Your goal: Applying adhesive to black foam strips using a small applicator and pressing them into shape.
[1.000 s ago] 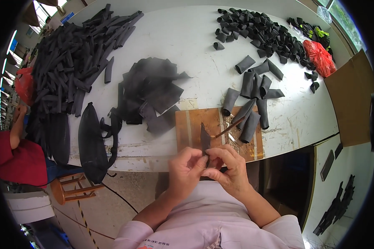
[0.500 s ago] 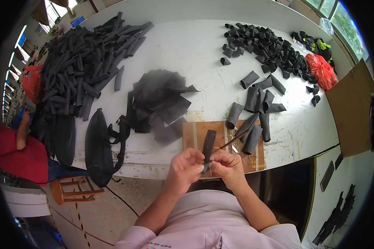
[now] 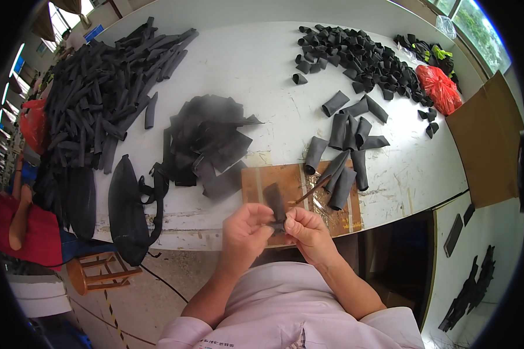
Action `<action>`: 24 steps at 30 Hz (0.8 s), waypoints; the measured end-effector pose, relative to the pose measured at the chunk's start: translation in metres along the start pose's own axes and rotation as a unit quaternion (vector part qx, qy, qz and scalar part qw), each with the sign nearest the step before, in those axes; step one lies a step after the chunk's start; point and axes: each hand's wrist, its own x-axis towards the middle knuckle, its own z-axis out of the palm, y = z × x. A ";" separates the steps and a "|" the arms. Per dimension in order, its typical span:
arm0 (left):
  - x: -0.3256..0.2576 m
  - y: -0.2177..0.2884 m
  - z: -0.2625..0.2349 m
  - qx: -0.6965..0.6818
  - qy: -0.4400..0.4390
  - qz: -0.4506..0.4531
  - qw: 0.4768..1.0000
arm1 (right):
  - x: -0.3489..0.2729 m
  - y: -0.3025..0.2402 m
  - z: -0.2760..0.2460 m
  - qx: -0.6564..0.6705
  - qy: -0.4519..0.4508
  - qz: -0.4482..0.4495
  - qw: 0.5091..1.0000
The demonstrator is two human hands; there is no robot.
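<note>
Close to the table's front edge, my left hand (image 3: 247, 234) pinches the lower end of a small black fabric piece (image 3: 273, 198). My right hand (image 3: 310, 234) grips the same end from the other side, fingers closed. The piece stands up between the hands, and its pinched end is partly covered by fingers. From the right hand a thin dark brown stick (image 3: 315, 191) slants up toward the fabric tubes; whether the fingers hold it cannot be made out. Below the hands lies a brown board (image 3: 256, 181), with several dark grey fabric tubes (image 3: 342, 189) on its right part and beyond.
Flat black fabric pieces (image 3: 206, 134) are stacked left of the board. Long dark strips (image 3: 105, 93) heap at far left, short rolled pieces (image 3: 355, 55) at far right. A black bag-like item (image 3: 128, 209) hangs over the front edge. A cardboard sheet (image 3: 486, 139) stands right.
The whole view has shifted, with table items appearing further left. In my hands the black piece has turned and now shows a broader face; both hands still pinch its lower end.
</note>
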 end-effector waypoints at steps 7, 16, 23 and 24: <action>-0.013 0.019 0.004 -0.364 -0.333 -0.136 0.859 | -0.012 -0.015 0.003 -0.035 -0.123 -0.074 0.989; -0.013 0.006 0.049 0.063 0.005 0.236 0.970 | -0.029 -0.052 0.020 -0.352 0.043 -0.306 0.883; 0.012 0.058 0.061 -0.372 -0.237 0.020 0.897 | -0.032 -0.119 0.042 -0.290 0.014 -0.275 0.917; 0.015 0.064 0.060 -0.412 -0.270 -0.006 0.870 | -0.032 -0.133 0.048 -0.278 0.001 -0.220 0.935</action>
